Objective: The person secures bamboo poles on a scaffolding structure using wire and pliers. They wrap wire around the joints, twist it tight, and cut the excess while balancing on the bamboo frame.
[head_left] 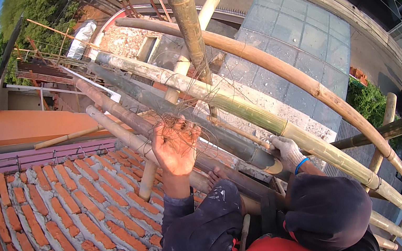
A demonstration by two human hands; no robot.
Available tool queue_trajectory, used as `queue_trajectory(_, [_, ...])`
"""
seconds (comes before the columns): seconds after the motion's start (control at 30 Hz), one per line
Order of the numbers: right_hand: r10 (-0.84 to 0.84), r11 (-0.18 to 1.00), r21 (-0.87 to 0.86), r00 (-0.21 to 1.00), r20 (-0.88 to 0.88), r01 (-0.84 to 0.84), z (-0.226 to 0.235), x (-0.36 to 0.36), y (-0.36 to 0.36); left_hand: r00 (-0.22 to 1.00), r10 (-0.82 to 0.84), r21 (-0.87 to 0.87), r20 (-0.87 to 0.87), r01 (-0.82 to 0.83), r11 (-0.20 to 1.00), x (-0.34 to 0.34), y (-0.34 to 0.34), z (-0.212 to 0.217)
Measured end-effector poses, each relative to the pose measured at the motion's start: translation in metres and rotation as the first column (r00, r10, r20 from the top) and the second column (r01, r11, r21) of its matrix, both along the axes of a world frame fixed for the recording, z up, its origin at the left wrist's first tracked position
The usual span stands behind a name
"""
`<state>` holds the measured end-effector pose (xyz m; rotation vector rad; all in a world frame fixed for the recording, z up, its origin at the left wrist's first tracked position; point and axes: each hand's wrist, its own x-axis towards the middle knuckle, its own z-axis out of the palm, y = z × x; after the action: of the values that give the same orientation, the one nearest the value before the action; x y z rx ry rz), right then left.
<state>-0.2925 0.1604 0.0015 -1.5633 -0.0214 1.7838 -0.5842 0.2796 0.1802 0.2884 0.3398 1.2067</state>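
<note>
Evidently, our left hand [175,150] has its grip curled round the wire [173,124], near the poles [257,114]; we cannot tell whether our gloved right hand [286,150] clasps anything. We'd best tease strands apart singly, sharp ends turned from our bare skin.

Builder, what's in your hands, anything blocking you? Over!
Left hand clutching tangled thin brown wire. White-gloved right hand at end of thin tan wooden stick. Upright brown bamboo pole just beyond.
</note>
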Motion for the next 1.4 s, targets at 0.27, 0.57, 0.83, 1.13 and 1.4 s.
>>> queue_trajectory(0.27, [0.007,0.877,0.48,0.998,-0.069,0.027,0.187,0.077,0.063,0.952,0.212,0.017,-0.222,-0.213,0.977,-0.014,0.012,0.025])
queue_trajectory(0.57, [-0.287,0.599,0.779,0.859,0.424,-0.185,0.354,0.101,0.11,0.883,0.224,0.279,-0.411,-0.112,0.954,-0.007,0.009,0.025])
queue_trajectory(0.83, [0.084,0.308,0.315,0.355,0.931,-0.898,0.337,0.05,0.092,0.901,0.058,0.253,-0.429,0.058,0.966,0.019,0.004,0.015])
queue_trajectory(1.13, [-0.11,0.052,0.306,0.3,0.948,-0.95,0.296,0.041,0.081,0.86,-0.116,0.279,-0.497,0.285,0.917,0.026,-0.003,0.017])
queue_trajectory(1.4, [-0.24,-0.021,0.129,0.13,0.962,-0.991,0.286,0.04,0.075,0.846,-0.338,0.209,-0.412,0.449,0.869,0.042,-0.009,0.013])
